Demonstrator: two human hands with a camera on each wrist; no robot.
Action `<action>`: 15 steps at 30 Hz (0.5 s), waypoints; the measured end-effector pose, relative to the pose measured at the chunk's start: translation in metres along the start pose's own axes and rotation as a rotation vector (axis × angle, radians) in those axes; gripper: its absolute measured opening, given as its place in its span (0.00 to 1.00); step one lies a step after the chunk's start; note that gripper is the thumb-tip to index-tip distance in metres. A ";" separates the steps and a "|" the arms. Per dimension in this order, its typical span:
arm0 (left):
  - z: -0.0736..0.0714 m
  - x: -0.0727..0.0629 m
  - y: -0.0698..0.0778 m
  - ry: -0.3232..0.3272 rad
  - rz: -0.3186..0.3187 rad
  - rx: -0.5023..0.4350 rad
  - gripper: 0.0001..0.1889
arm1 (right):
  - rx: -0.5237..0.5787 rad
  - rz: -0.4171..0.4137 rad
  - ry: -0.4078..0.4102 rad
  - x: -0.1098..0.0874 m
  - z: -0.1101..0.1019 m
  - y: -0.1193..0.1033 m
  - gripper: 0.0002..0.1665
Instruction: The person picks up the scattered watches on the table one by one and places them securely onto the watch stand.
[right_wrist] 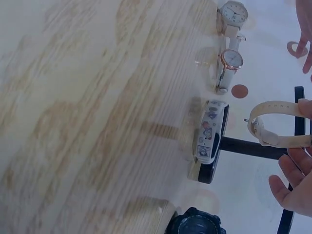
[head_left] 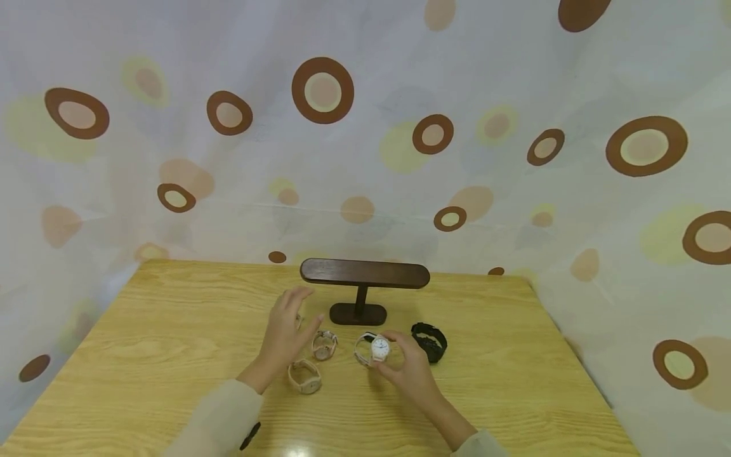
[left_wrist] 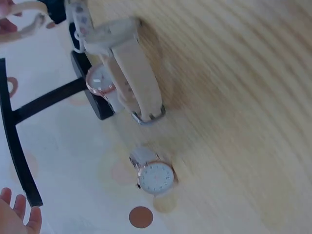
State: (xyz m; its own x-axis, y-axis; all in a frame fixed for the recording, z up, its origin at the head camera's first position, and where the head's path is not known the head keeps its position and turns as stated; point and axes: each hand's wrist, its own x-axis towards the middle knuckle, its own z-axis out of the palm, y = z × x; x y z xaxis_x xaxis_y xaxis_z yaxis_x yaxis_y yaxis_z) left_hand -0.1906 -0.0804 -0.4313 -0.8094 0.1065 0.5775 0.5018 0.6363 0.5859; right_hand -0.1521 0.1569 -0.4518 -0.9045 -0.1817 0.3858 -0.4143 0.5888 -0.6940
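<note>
Right hand pinches a watch, dial facing headward, strap loop lengthwise downward; left hand spread.

White watch dial — tiny marks, too blurred, nothing legible anywhere

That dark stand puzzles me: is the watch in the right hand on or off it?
Off: the head view shows the right hand gripping the watch in front of the dark stand, apart from its bar.
</note>
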 end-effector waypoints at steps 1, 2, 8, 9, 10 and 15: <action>0.001 0.003 -0.002 0.009 0.022 0.028 0.26 | 0.002 -0.003 0.009 0.000 -0.001 0.001 0.27; 0.001 0.006 -0.003 0.018 0.042 0.054 0.27 | 0.001 -0.007 0.014 0.001 -0.003 0.002 0.27; 0.002 0.019 -0.014 0.040 0.134 0.174 0.31 | -0.023 -0.007 0.043 0.005 -0.010 0.006 0.28; 0.001 0.022 -0.016 0.040 0.144 0.199 0.32 | -0.033 -0.011 0.053 0.006 -0.011 0.007 0.28; 0.001 0.024 -0.016 0.039 0.154 0.218 0.33 | -0.035 -0.012 0.062 0.008 -0.012 0.008 0.28; -0.002 0.038 -0.017 0.031 0.171 0.286 0.37 | -0.059 -0.020 0.104 0.012 -0.017 0.019 0.29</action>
State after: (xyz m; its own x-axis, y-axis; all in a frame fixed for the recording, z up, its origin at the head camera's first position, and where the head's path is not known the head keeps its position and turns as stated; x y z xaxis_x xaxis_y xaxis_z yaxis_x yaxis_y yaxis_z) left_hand -0.2293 -0.0887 -0.4175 -0.7092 0.2099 0.6730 0.5198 0.8005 0.2981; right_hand -0.1694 0.1793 -0.4499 -0.8792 -0.1130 0.4628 -0.4231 0.6316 -0.6496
